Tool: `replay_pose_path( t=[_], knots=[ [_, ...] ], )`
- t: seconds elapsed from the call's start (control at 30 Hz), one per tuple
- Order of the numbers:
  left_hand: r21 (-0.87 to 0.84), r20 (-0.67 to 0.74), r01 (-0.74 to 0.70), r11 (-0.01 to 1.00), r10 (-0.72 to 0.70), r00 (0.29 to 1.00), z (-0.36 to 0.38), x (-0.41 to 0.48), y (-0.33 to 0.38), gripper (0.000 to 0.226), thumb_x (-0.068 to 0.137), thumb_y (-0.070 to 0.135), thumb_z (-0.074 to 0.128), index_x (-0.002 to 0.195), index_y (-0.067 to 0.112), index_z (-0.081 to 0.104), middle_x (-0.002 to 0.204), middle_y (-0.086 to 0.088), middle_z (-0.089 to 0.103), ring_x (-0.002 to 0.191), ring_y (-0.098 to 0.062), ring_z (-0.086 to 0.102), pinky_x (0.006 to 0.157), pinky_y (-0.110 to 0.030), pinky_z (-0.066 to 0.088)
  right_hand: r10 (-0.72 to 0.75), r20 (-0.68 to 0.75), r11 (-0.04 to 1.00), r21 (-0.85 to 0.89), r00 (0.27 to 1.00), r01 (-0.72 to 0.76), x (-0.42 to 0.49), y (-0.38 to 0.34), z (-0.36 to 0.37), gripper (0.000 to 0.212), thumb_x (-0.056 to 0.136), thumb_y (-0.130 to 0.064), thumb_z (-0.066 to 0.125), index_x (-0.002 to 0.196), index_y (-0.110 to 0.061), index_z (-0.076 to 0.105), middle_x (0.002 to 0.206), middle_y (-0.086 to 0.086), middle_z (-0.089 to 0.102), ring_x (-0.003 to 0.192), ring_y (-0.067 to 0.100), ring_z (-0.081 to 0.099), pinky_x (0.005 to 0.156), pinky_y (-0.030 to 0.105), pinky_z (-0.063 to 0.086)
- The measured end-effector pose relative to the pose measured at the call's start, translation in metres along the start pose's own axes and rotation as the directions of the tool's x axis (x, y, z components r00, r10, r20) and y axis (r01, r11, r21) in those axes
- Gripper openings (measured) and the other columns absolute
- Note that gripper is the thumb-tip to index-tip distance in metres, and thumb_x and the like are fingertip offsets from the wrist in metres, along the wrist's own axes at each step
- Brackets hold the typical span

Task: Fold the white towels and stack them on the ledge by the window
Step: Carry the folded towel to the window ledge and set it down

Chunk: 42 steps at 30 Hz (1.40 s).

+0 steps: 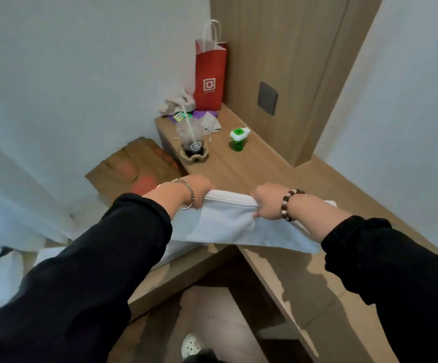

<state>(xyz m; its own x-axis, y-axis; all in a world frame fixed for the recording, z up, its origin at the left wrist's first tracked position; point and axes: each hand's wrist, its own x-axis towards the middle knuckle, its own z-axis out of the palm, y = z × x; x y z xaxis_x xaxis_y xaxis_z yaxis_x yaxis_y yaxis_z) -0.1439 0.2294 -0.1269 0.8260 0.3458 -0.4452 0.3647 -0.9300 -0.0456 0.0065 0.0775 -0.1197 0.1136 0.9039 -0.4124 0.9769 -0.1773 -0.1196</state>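
A white towel (223,226) is stretched between my two hands above the wooden ledge (241,166). My left hand (195,191) grips its upper left corner. My right hand (267,203) grips the upper right corner. The towel's top hem runs taut between the fists, and the rest hangs down over the ledge's front edge, part of it hidden under my right forearm. More white cloth (0,271) lies heaped at the far left.
On the ledge stand a red paper bag (210,74), a plastic cup with a straw (190,140), a green and white bottle (238,138) and some crumpled items in the corner. A brown paper bag (131,166) sits left of the ledge. My shoe (191,347) shows on the floor.
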Motion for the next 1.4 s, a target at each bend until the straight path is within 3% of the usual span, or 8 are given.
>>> replay_pose_path(
  t=[0.23,0.47,0.63,0.87,1.0,1.13,1.3,1.4],
  knots=[
    [-0.130,-0.033,0.491,0.861,-0.499,0.866,0.114,-0.139,-0.163,0.029,0.083,0.007,0.051,0.107,0.021,0.058,0.109,-0.005,0.063,0.103,-0.029,0.061,0.081,-0.037,0.051,-0.316,0.061,0.942,-0.100,0.947,0.321,0.117,-0.168,-0.020,0.038,0.081,-0.044,0.069,0.099,-0.013,0.058,0.100,0.005,0.061,0.091,0.026,0.058,0.068,0.029,0.040],
    [-0.241,0.026,0.744,0.624,-0.762,0.647,0.207,-0.279,-0.245,0.039,0.080,0.006,0.050,0.114,0.026,0.054,0.109,-0.005,0.062,0.103,-0.029,0.059,0.079,-0.033,0.046,-0.500,0.213,0.792,-0.280,0.840,0.542,0.211,-0.328,-0.007,0.015,0.077,-0.003,0.055,0.092,-0.007,0.056,0.093,0.012,0.062,0.081,0.030,0.062,0.069,0.035,0.055],
    [-0.264,0.123,0.881,0.392,-0.892,0.434,0.262,-0.348,-0.262,0.037,0.084,0.009,0.052,0.118,0.024,0.050,0.114,-0.005,0.061,0.105,-0.028,0.059,0.073,-0.031,0.040,-0.569,0.242,0.691,-0.378,0.786,0.617,0.274,-0.400,0.011,0.019,0.077,0.000,0.049,0.090,-0.001,0.064,0.093,0.016,0.063,0.086,0.032,0.064,0.073,0.036,0.054],
    [-0.375,0.327,0.924,0.071,-0.923,0.204,0.347,-0.392,-0.273,0.026,0.082,0.010,0.052,0.104,0.020,0.043,0.106,-0.004,0.062,0.096,-0.031,0.062,0.068,-0.036,0.043,-0.714,0.288,0.507,-0.417,0.638,0.755,0.352,-0.495,0.044,0.005,0.082,-0.013,0.052,0.081,-0.016,0.048,0.102,0.011,0.061,0.097,0.031,0.061,0.067,0.031,0.040],
    [-0.408,0.418,0.911,-0.055,-0.899,0.133,0.399,-0.400,-0.287,0.026,0.084,0.012,0.052,0.106,0.020,0.042,0.109,-0.004,0.062,0.099,-0.031,0.061,0.069,-0.033,0.041,-0.723,0.325,0.441,-0.462,0.610,0.769,0.397,-0.539,0.068,0.015,0.088,-0.021,0.049,0.101,-0.015,0.054,0.110,0.010,0.061,0.101,0.031,0.059,0.068,0.029,0.036],
    [-0.405,0.481,0.907,-0.117,-0.871,0.102,0.452,-0.404,-0.312,0.029,0.083,0.014,0.055,0.110,0.019,0.044,0.115,-0.003,0.058,0.107,-0.027,0.056,0.079,-0.035,0.043,-0.706,0.348,0.418,-0.498,0.616,0.760,0.440,-0.588,0.100,0.014,0.090,-0.018,0.048,0.103,-0.016,0.053,0.108,0.009,0.062,0.098,0.030,0.060,0.069,0.029,0.038],
    [-0.396,0.397,0.902,-0.170,-0.918,0.001,0.521,-0.401,-0.341,0.041,0.075,0.004,0.060,0.111,0.015,0.046,0.110,-0.006,0.048,0.101,-0.026,0.049,0.069,-0.033,0.039,-0.751,0.299,0.379,-0.536,0.589,0.754,0.497,-0.652,0.137,0.019,0.086,-0.014,0.056,0.105,-0.014,0.054,0.106,0.008,0.059,0.096,0.029,0.058,0.075,0.033,0.044],
    [-0.432,0.129,0.896,-0.106,-0.990,-0.056,0.556,-0.394,-0.350,0.046,0.052,-0.008,0.074,0.094,0.006,0.058,0.085,-0.013,0.053,0.072,-0.031,0.053,0.050,-0.033,0.042,-0.885,0.126,0.332,-0.505,0.449,0.796,0.533,-0.674,0.164,0.022,0.075,-0.001,0.061,0.097,-0.004,0.056,0.096,0.017,0.058,0.089,0.035,0.054,0.067,0.036,0.038]
  ],
)
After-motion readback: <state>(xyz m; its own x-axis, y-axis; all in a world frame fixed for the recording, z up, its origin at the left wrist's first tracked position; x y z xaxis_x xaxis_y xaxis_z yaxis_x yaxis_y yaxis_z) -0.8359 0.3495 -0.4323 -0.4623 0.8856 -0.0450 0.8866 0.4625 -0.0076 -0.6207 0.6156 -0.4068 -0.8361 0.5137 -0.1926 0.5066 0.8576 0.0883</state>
